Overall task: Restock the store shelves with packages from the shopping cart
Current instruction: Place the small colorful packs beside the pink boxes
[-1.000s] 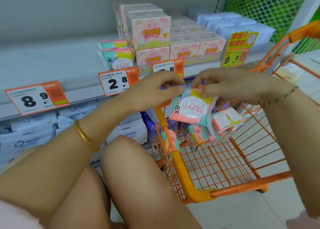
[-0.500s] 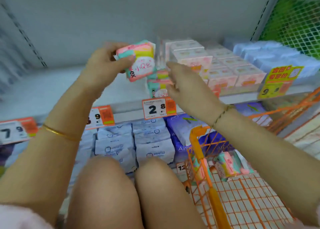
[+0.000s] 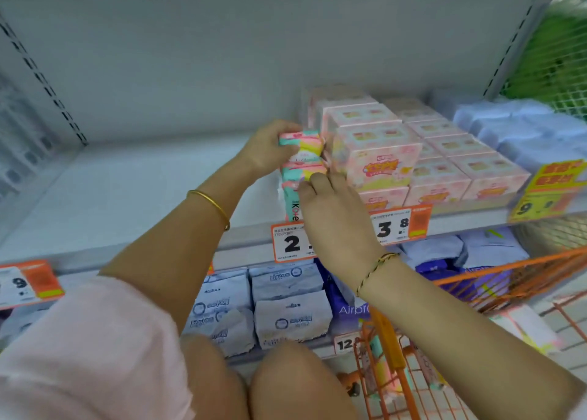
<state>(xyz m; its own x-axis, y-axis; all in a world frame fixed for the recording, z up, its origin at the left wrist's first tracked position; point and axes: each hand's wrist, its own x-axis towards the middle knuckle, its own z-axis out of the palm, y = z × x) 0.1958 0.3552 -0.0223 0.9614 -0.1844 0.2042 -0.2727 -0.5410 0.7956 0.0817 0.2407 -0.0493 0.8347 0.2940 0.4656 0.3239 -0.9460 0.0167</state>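
My left hand [image 3: 266, 148] grips a small teal, pink and yellow package [image 3: 301, 141] and holds it on top of a short stack of the same packages [image 3: 292, 194] on the grey shelf [image 3: 133, 190]. My right hand [image 3: 333, 213] rests against the front of that stack, fingers bent on its upper edge, hiding most of it. The orange shopping cart [image 3: 390, 349] stands at the lower right, with blurred pastel packages [image 3: 527, 327] in it.
Pink boxes [image 3: 381, 159] are stacked directly right of the packages, and pale blue packs [image 3: 514, 127] lie further right. Orange price tags [image 3: 290, 241] line the shelf edge. White and blue bags [image 3: 286, 305] fill the shelf below. My knees are at the bottom.
My left hand has carried the package from mid-air down and right onto the stack. My right hand has moved in to the stack's front. The view has tilted up towards the shelf.
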